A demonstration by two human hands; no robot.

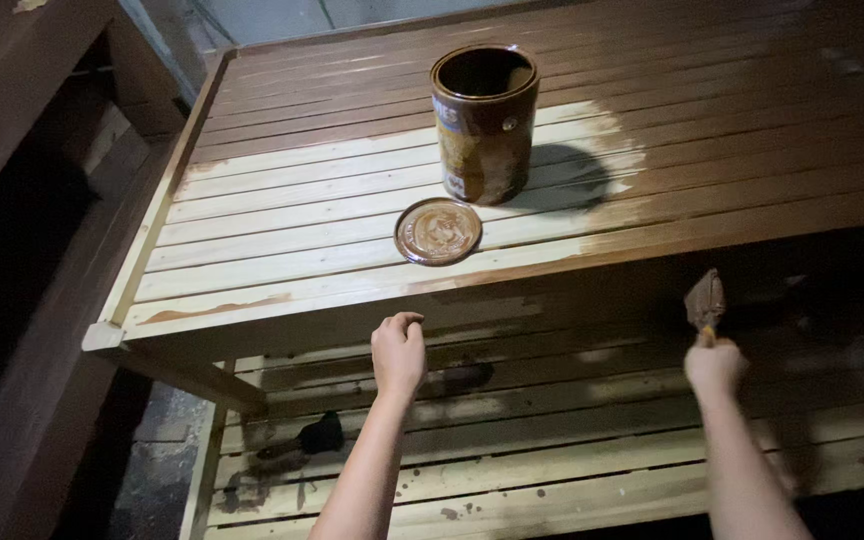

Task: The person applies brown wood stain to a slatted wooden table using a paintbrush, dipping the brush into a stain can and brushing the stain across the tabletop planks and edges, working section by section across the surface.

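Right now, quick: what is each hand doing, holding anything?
Left hand: loosely curled, holding nothing, just below the front edge of the slatted table.
Right hand: closed on a paintbrush, bristles up.

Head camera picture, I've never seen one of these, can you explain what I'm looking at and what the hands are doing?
This is one picture from a camera worn on a person's head, looking down at their own two bare arms. No machine is involved. In front is a slatted wooden table, part stained dark brown, part still pale. On it stands an open can with brown stain run down its side, and its round lid lies just in front. The right hand holds a brush, bristles up. The left hand is empty, loosely curled near the table's front edge. A lower slatted shelf shows below, with another brush lying on it.
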